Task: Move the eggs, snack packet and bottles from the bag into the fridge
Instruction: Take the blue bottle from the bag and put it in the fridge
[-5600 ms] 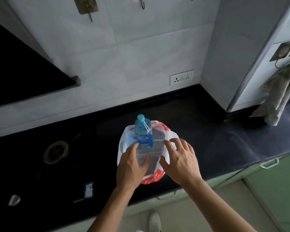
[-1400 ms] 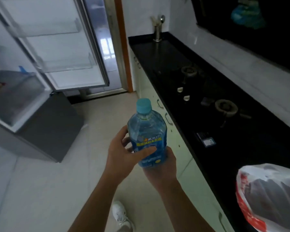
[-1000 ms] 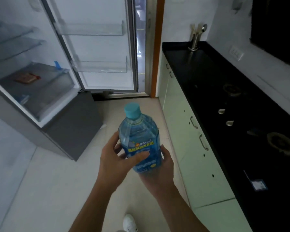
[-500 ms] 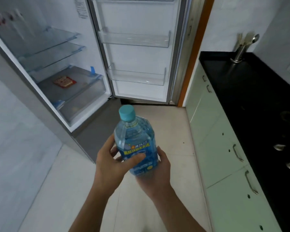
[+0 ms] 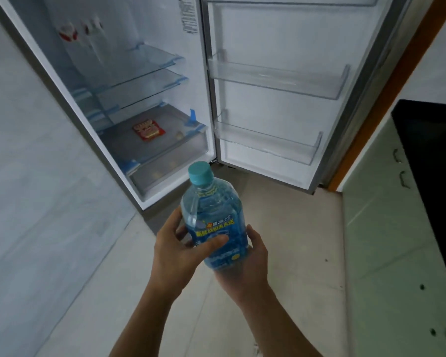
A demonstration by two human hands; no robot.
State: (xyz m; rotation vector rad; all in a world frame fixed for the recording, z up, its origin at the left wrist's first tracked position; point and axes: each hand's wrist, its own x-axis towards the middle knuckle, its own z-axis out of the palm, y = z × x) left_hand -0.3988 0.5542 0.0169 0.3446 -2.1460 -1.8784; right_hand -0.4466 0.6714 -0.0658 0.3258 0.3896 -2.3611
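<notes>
Two hands hold a bottle (image 5: 214, 220) upright in front of the open fridge (image 5: 144, 73).
The left hand (image 5: 175, 253) wraps the bottle's label, thumb pressed across the front. The right hand (image 5: 245, 269) cups its lower part from beneath, fingers curled round it. The bottle is over the floor (image 5: 281, 228), cap up. A red snack packet (image 5: 148, 130) lies near the middle of the lowest shelf (image 5: 124, 143).

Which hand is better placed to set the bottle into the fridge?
Probably left: the left hand wraps the bottle, and the fridge opens on that side; the right hand only cups its base.
</notes>
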